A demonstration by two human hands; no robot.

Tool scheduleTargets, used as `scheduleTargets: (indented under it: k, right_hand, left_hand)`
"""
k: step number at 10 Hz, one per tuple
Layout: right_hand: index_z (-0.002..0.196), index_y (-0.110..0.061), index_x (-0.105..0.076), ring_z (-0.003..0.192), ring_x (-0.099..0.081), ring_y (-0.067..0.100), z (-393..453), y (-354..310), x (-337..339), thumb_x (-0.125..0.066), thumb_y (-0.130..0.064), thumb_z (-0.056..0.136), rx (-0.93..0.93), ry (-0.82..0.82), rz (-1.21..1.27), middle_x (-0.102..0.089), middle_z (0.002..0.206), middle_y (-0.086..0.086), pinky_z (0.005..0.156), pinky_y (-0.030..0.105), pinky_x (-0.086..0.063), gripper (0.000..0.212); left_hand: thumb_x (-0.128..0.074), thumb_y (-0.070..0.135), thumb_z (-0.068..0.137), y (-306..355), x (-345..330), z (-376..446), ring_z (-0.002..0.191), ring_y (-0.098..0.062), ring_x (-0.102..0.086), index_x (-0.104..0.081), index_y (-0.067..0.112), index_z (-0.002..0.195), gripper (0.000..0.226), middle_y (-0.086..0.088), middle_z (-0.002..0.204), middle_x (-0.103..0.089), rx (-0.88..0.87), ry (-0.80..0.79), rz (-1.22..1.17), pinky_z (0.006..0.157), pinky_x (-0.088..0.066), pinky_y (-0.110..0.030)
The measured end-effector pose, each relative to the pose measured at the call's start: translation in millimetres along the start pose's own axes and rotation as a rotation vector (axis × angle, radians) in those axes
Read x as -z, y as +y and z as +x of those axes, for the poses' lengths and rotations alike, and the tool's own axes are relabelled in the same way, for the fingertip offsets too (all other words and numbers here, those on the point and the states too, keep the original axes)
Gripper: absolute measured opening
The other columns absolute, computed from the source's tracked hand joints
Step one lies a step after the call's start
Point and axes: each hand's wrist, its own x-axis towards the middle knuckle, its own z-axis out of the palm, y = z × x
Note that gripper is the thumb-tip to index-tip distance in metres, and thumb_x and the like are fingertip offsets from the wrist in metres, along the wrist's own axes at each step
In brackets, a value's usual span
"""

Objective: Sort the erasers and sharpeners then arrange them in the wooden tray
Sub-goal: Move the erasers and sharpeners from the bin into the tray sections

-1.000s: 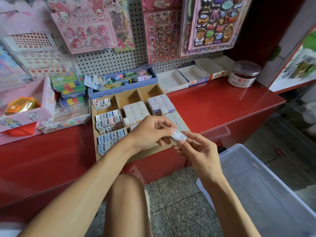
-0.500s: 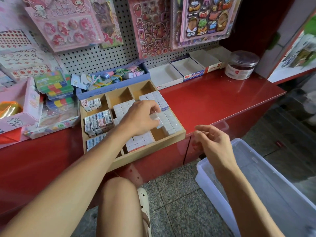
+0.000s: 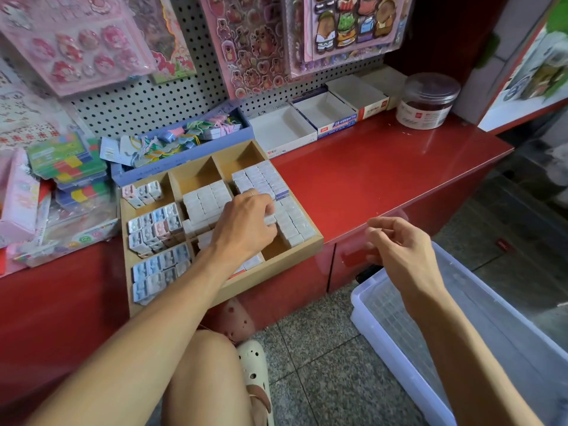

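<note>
Nearest to us, at the bottom of the frame, we see a bare knee (image 3: 212, 373) and a cream clog (image 3: 256, 368) on the speckled floor, with a clear plastic bin (image 3: 479, 342) at the lower right. Above the bin our right hand (image 3: 402, 252) hangs in the air, fingers loosely curled and holding nothing. Left of it, mid-frame, our left hand (image 3: 246, 224) reaches into the wooden tray (image 3: 276, 267), which sits on the red worktop (image 3: 368, 176); its curled fingers rest on a white eraser (image 3: 270, 219), though we cannot tell whether they grip it. Rows of white erasers (image 3: 261, 179) fill the tray's middle and right compartments, and sharpeners (image 3: 153, 222) fill the left ones. Further back stand a blue box (image 3: 184, 155) of trinkets, open white cartons (image 3: 322, 113) and a jar (image 3: 427, 101), beneath a pegboard (image 3: 144, 103) hung with sticker sheets (image 3: 249, 41).
</note>
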Motion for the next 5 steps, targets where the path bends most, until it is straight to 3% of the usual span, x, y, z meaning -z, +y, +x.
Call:
scheduleTargets:
  k: [3,5]
  right_hand:
    - [0.098,-0.018,-0.068,0.073,-0.065,0.015,4.1,2.0,-3.7,-0.059,-0.011,0.096,0.002,-0.016,0.005,-0.069,0.088,0.008,0.065,0.025,-0.056,0.012]
    - [0.102,-0.016,-0.070,0.078,-0.070,0.015,-1.7,0.6,7.9,-0.060,-0.012,0.095,0.044,0.038,-0.046,-0.071,0.093,0.008,0.066,0.025,-0.059,0.012]
  left_hand:
    - [-0.067,0.015,0.084,0.1,-2.8,-2.6,0.094,-0.023,-0.061,-0.070,0.012,0.104,0.021,-0.004,0.104,-0.064,0.019,0.014,0.034,0.086,-0.048,-0.035]
    - [-0.066,0.029,0.086,2.2,10.1,-8.2,0.094,-0.020,-0.065,-0.070,0.016,0.111,0.028,0.000,0.107,-0.067,0.054,0.003,-0.061,0.086,-0.051,-0.037]
